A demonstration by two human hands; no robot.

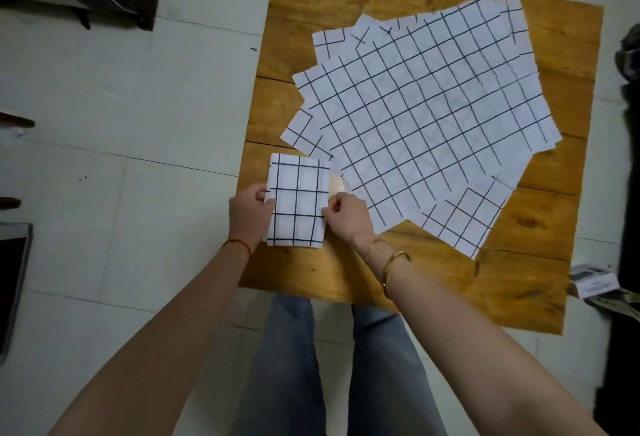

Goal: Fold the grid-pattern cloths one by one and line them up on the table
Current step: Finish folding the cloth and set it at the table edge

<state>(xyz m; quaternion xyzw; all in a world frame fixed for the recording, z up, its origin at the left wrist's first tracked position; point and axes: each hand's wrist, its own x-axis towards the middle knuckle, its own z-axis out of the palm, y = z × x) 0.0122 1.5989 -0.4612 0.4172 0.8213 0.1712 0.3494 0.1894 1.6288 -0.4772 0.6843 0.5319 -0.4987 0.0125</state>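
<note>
Fingers [263, 197] of your left hand [250, 214] curl over the 9 o'clock edge of the folded cloth [298, 200], and those of your right hand [346, 217] pinch its 3 o'clock edge, so both hands grip the same small packet. That packet lies at the 7 o'clock corner of the table [433, 262], its left edge right at the table's rim, perhaps just over it. At 1 o'clock from it, the fanned pile of unfolded cloths [415, 117] covers most of the wood, one corner almost touching the packet. Expect the fabric to be light, thin and limp; it should crease readily but slide and spring open if let go carelessly, so hold it at the folded edges and press flat. Bare room for a row looks best along the 6 o'clock edge, toward 5 o'clock; mind the near rim, where a packet could slip off.
</note>
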